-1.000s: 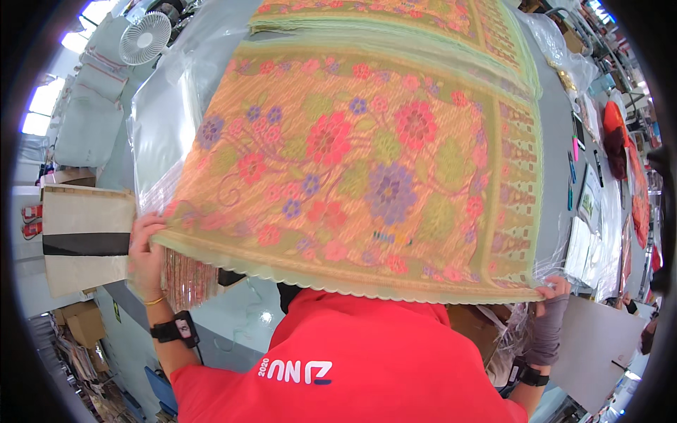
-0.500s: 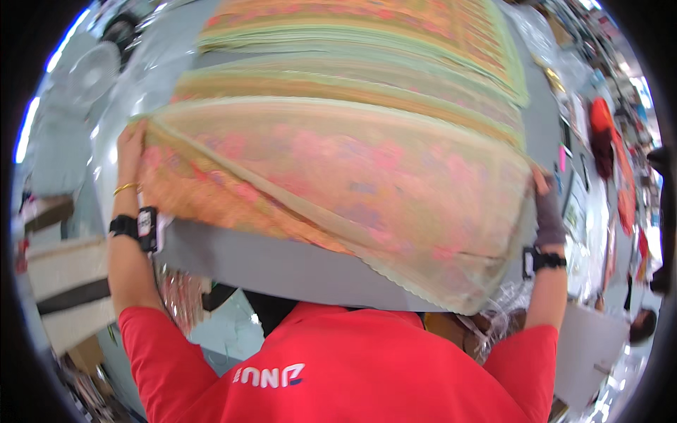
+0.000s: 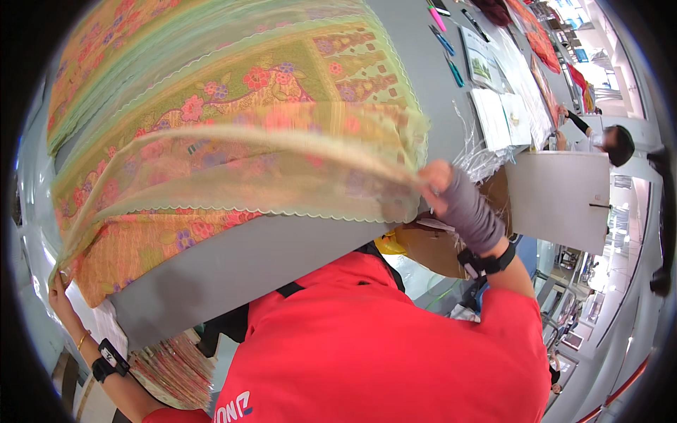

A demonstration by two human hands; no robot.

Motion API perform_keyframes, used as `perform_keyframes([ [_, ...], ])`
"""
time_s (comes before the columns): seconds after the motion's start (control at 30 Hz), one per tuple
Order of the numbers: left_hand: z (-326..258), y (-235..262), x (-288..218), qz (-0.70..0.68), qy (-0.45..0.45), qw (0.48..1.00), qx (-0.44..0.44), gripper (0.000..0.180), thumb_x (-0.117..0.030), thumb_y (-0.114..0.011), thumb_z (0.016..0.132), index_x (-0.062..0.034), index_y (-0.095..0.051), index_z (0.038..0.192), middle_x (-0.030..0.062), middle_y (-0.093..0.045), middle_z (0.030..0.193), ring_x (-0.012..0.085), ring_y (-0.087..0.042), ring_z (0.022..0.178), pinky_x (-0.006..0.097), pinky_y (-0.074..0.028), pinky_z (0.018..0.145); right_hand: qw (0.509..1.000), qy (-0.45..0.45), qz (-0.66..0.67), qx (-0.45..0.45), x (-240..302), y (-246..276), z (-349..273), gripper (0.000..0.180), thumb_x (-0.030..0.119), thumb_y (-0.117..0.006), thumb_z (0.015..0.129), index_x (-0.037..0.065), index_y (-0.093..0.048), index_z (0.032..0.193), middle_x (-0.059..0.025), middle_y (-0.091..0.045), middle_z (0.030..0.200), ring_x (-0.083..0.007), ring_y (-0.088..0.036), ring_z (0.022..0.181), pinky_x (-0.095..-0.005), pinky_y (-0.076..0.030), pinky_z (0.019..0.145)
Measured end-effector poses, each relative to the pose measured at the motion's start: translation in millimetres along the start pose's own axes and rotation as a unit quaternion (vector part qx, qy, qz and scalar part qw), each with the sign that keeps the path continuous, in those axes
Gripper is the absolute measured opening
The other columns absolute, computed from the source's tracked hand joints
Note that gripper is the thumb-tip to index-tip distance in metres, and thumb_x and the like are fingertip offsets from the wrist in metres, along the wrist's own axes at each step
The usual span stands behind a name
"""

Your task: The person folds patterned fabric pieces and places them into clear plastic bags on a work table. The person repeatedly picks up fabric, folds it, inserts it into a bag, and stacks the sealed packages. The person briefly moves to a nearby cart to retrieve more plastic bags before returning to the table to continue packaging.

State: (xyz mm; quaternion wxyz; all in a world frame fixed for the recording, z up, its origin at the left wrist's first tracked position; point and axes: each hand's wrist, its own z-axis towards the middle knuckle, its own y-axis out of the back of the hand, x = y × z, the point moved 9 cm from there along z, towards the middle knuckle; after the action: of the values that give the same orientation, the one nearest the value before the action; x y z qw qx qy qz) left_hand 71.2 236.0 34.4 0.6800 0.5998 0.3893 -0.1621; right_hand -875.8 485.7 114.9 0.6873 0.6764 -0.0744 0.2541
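Observation:
A thin floral cloth (image 3: 247, 173) in green, yellow and orange, with pink and purple flowers and a scalloped edge, spreads over a grey table (image 3: 204, 264). My right hand (image 3: 437, 185), in a grey sleeve-like covering, pinches the cloth at its right side. At the far left end, my left hand (image 3: 59, 283) has its fingers closed on the cloth's near corner. Between both hands a folded strip of the cloth is lifted and blurred by motion. Its near layer lies close to the table's front edge.
Pens (image 3: 446, 44), a booklet (image 3: 483, 60) and white papers (image 3: 499, 116) lie to the right. Clear plastic strands (image 3: 476, 158) hang by the table's right corner, above a brown box (image 3: 430, 250). Another person (image 3: 612, 144) is farther right. Below left is a stack of folded fabrics (image 3: 173, 370).
My view has turned toward the right. The lifted cloth has gathered into a narrower fold between my hands, and more of the patterned layer beneath shows. Both hands keep hold of it.

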Motion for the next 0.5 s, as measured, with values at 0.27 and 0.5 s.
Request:
perform_keyframes([
  [0.27,-2.0,56.0,4.4,0.017,-0.009,0.998,-0.058,0.035,-0.032,-0.068,0.108,-0.0011,-0.076,0.121,-0.0019,-0.069,0.091,0.0051,-0.046,0.061,0.026,-0.034,0.049,0.986,0.045,-0.151,0.058,25.9,-47.5,-73.1,0.039,0.008,-0.075,0.078,0.006,-0.068,0.117,-0.0106,-0.066,0.114,-0.0339,-0.064,0.107,-0.0437,-0.056,0.086],
  [0.5,-54.6,158.1,-85.6,-0.251,-0.048,0.965,-0.055,0.025,-0.025,-0.064,0.110,-0.0029,-0.072,0.120,0.0058,-0.074,0.106,0.0092,-0.065,0.080,0.023,-0.048,0.064,0.936,-0.221,0.213,-0.172,-11.7,97.1,-55.6,0.020,0.011,-0.053,0.108,0.005,-0.068,0.097,-0.0077,-0.064,0.090,-0.0176,-0.062,0.078,-0.0318,-0.047,0.067],
])
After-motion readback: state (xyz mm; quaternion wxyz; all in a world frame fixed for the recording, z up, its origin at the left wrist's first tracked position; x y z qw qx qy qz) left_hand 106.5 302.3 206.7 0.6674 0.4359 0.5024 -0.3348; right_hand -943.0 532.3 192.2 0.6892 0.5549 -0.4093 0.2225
